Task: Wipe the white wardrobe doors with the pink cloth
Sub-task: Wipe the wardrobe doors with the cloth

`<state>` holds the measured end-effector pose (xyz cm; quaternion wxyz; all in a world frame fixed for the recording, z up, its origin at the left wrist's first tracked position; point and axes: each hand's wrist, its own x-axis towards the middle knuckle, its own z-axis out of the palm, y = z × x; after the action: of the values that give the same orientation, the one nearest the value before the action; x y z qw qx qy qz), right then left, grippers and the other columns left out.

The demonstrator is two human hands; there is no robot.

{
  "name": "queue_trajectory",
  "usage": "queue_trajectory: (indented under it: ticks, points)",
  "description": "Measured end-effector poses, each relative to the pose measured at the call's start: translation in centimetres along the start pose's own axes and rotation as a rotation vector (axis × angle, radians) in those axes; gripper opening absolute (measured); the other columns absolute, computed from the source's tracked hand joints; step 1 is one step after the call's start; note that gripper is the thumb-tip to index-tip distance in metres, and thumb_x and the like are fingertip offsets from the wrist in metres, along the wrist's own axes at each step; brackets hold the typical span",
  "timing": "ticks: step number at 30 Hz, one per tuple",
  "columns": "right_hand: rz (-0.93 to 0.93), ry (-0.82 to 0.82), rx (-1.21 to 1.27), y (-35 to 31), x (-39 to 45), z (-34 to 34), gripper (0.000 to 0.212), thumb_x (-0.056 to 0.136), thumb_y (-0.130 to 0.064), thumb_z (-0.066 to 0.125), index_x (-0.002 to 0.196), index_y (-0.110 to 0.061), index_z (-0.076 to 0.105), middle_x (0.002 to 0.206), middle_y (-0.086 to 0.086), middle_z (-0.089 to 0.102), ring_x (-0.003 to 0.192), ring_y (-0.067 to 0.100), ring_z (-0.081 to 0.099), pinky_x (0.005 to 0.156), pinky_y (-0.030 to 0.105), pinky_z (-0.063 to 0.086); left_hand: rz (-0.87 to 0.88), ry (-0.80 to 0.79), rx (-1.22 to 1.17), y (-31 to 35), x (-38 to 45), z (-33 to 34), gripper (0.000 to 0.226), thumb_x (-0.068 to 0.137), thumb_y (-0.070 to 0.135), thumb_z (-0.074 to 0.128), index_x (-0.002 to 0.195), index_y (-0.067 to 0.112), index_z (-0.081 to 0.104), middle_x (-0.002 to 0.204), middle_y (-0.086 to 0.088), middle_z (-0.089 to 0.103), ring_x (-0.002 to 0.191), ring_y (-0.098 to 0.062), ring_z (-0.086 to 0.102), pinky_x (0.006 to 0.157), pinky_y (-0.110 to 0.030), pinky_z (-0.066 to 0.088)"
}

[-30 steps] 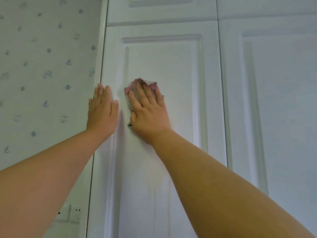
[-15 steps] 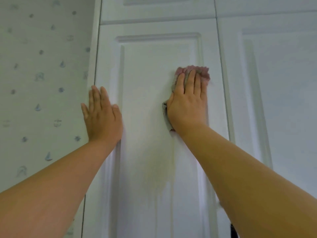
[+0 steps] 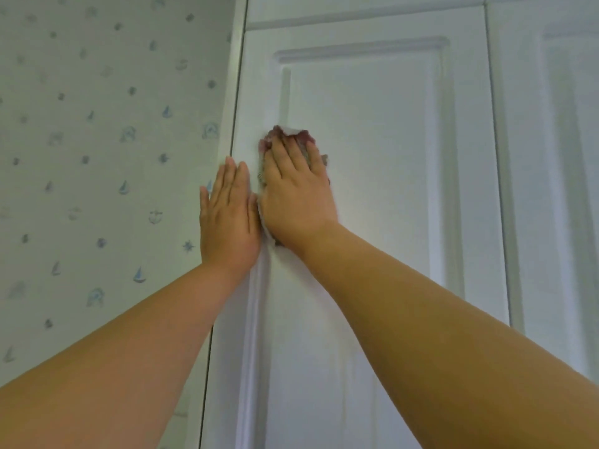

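Note:
A white panelled wardrobe door [image 3: 372, 157] fills the middle of the view. My right hand [image 3: 296, 192] lies flat with straight fingers on the pink cloth [image 3: 288, 134] and presses it against the left part of the door's inset panel. Only the cloth's edges show above and beside the fingers. My left hand [image 3: 228, 215] rests flat and open on the door's left stile, right beside my right hand, thumb almost touching it.
A second white wardrobe door [image 3: 551, 189] stands to the right, and upper cabinet doors [image 3: 356, 8] run along the top. Wallpaper with small blue sailboats and anchors [image 3: 97, 157] covers the wall on the left.
My right hand has slid the cloth from the right edge of the panel back to its left edge. My left hand has stayed on the left stile.

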<state>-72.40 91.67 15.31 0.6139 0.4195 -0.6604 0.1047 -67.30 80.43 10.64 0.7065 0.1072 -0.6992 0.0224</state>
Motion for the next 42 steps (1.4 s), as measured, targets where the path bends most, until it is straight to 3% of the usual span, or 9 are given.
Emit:
queue_trajectory:
  ticks: [6, 12, 16, 21, 26, 31, 33, 38, 42]
  points:
    - [-0.108, 0.02, -0.003, 2.9, -5.9, 0.1, 0.066, 0.099, -0.037, 0.015, 0.158, -0.011, 0.025, 0.165, 0.011, 0.021, 0.154, 0.027, 0.017, 0.124, 0.05, 0.01, 0.008, -0.057, 0.009, -0.3, -0.3, -0.6, 0.052, 0.108, 0.021, 0.022, 0.159, 0.009, 0.015, 0.167, -0.007, 0.008, 0.154, -0.016, 0.003, 0.125, -0.045, 0.0]
    - [0.263, 0.053, -0.067, 10.9, -9.8, -2.9, 0.065, 0.1, -0.036, 0.019, 0.161, -0.014, 0.012, 0.168, 0.009, 0.011, 0.156, 0.025, 0.005, 0.126, 0.051, 0.004, -0.144, -0.067, 0.027, 1.4, -1.1, -0.4, 0.054, 0.108, 0.023, 0.019, 0.159, 0.01, 0.006, 0.167, -0.008, -0.003, 0.154, -0.018, -0.005, 0.125, -0.044, -0.004]
    - [0.364, -0.016, -0.042, 8.2, -8.2, -3.4, 0.073, 0.098, -0.037, 0.031, 0.161, -0.014, 0.004, 0.169, 0.009, 0.0, 0.155, 0.026, -0.005, 0.124, 0.051, -0.008, -0.297, -0.053, 0.002, 1.4, -2.8, -0.7, 0.058, 0.108, 0.033, 0.026, 0.159, 0.014, 0.01, 0.167, -0.012, -0.001, 0.154, -0.022, -0.001, 0.125, -0.046, -0.001]
    - [0.154, -0.016, 0.057, 2.8, -1.9, -2.1, 0.069, 0.099, -0.027, 0.033, 0.162, -0.019, 0.005, 0.169, 0.004, -0.003, 0.155, 0.02, -0.009, 0.124, 0.047, -0.012, -0.315, -0.04, -0.022, 1.3, -2.9, -0.8, 0.055, 0.108, 0.034, 0.024, 0.159, 0.019, 0.013, 0.167, -0.01, 0.006, 0.144, -0.035, 0.03, 0.117, -0.049, 0.027]
    - [0.046, -0.01, 0.008, 1.5, -0.3, -1.2, 0.065, 0.1, -0.031, 0.03, 0.161, -0.018, 0.013, 0.169, 0.003, 0.003, 0.156, 0.02, -0.003, 0.124, 0.047, -0.01, -0.317, 0.016, -0.043, 1.5, -3.2, -0.9, 0.052, 0.108, 0.031, 0.023, 0.159, 0.022, 0.016, 0.167, -0.004, 0.009, 0.145, -0.029, 0.03, 0.109, -0.044, 0.035]
    - [-0.071, 0.098, 0.017, -1.0, -5.4, 1.1, 0.059, 0.098, -0.029, 0.033, 0.153, -0.007, 0.039, 0.161, 0.01, 0.034, 0.152, 0.025, 0.024, 0.125, 0.051, 0.009, -0.253, -0.007, -0.076, 0.7, -3.2, -1.1, 0.051, 0.109, 0.022, 0.027, 0.158, 0.015, 0.018, 0.167, -0.008, 0.008, 0.151, -0.026, 0.017, 0.122, -0.038, 0.017]
    - [-0.123, 0.106, 0.049, -2.0, -9.2, 2.3, 0.057, 0.097, -0.026, 0.038, 0.15, -0.005, 0.043, 0.158, 0.012, 0.039, 0.15, 0.028, 0.028, 0.124, 0.052, 0.012, -0.201, -0.031, -0.048, -0.1, -4.0, -1.5, 0.05, 0.107, 0.015, 0.028, 0.157, 0.01, 0.022, 0.166, -0.011, 0.009, 0.153, -0.026, 0.012, 0.125, -0.044, 0.009]
    - [-0.352, -0.071, -0.032, -2.4, -16.7, 3.2, 0.058, 0.1, -0.029, 0.034, 0.152, -0.003, 0.039, 0.158, 0.016, 0.038, 0.148, 0.035, 0.03, 0.123, 0.054, 0.011, -0.21, -0.09, 0.029, -0.5, -7.4, -1.7, 0.052, 0.107, 0.015, 0.027, 0.158, 0.01, 0.018, 0.167, -0.01, 0.009, 0.154, -0.023, 0.009, 0.124, -0.049, 0.008]
    - [-0.177, 0.024, -0.039, 2.3, -16.2, 1.0, 0.063, 0.092, -0.025, 0.041, 0.154, -0.011, 0.038, 0.161, 0.012, 0.034, 0.141, 0.032, 0.041, 0.123, 0.051, 0.017, -0.208, -0.104, -0.015, 0.2, -8.6, -1.5, 0.052, 0.108, 0.018, 0.022, 0.158, 0.007, 0.012, 0.167, -0.012, 0.004, 0.154, -0.024, 0.005, 0.125, -0.047, 0.007]
